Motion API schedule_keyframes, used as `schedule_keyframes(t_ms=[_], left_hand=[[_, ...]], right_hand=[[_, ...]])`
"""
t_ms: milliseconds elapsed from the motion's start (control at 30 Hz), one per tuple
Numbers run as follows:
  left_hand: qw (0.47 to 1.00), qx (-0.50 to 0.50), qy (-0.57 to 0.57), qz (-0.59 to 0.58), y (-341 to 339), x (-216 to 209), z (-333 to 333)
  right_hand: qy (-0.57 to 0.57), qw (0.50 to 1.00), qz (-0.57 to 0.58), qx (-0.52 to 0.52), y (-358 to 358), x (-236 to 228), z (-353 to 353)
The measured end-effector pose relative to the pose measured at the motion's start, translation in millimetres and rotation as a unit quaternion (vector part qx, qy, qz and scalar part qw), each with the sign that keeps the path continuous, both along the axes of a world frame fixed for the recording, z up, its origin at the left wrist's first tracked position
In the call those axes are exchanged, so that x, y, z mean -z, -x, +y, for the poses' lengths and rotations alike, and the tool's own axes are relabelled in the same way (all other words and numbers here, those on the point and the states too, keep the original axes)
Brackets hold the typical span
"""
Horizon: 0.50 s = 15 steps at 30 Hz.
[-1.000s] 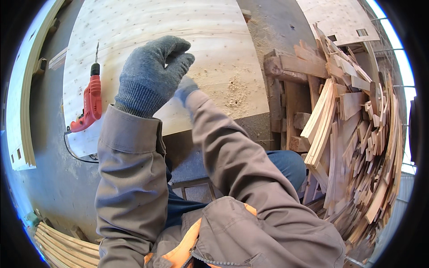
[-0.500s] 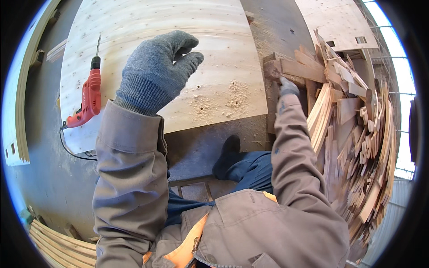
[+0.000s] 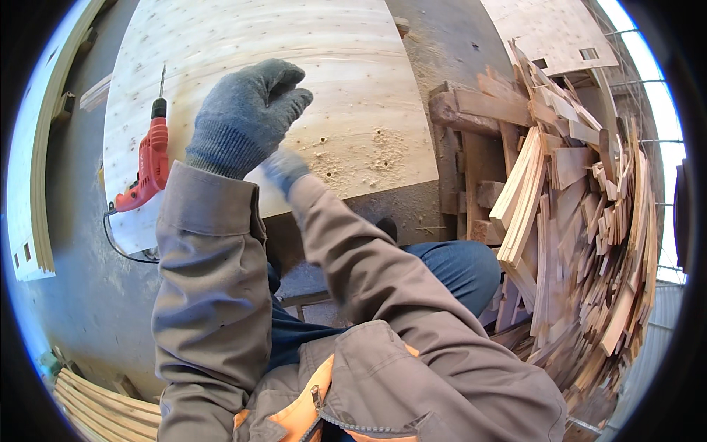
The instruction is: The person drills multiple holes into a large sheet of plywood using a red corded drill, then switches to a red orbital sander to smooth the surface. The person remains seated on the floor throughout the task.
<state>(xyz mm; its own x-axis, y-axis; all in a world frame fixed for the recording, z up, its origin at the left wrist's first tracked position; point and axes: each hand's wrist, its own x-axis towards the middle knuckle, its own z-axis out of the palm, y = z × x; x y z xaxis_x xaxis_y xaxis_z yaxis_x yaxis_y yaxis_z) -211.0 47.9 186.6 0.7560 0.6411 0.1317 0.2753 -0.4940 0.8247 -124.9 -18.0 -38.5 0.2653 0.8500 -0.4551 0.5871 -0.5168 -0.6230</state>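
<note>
Over the big plywood sheet [image 3: 265, 81], the left hand [image 3: 247, 118] in its grey knit glove is hovering with fingers curled loosely inward, not clearly gripping anything I can make out. Just under it, the right hand [image 3: 283, 169] is blurring against the sheet's near edge, so I can't tell whether its fingers are open or closed. That sheet is lying flat right ahead of the knees, with drilled holes and sawdust [image 3: 361, 151] scattered beside the hands. A red drill [image 3: 149, 158] is sitting on the sheet's left part, bit pointing away, cord [image 3: 121, 247] trailing off the edge. Honestly, that cord is looking snaggable, and a sleeve brushing it could be dragging the drill off. Scrap wood [image 3: 574, 214] is piling up to the right.
</note>
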Motion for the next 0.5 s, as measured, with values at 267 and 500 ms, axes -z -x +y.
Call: schedule_keyframes(t_ms=[267, 500], left_hand=[[1.0, -0.009, -0.013, 0.016, 6, -14, -1], [0.999, -0.026, -0.028, 0.038, 12, -8, 2]], right_hand=[[-0.081, 0.895, -0.003, 0.438, -341, 82, -213], [-0.194, 0.895, -0.048, 0.4, -295, 89, -178]])
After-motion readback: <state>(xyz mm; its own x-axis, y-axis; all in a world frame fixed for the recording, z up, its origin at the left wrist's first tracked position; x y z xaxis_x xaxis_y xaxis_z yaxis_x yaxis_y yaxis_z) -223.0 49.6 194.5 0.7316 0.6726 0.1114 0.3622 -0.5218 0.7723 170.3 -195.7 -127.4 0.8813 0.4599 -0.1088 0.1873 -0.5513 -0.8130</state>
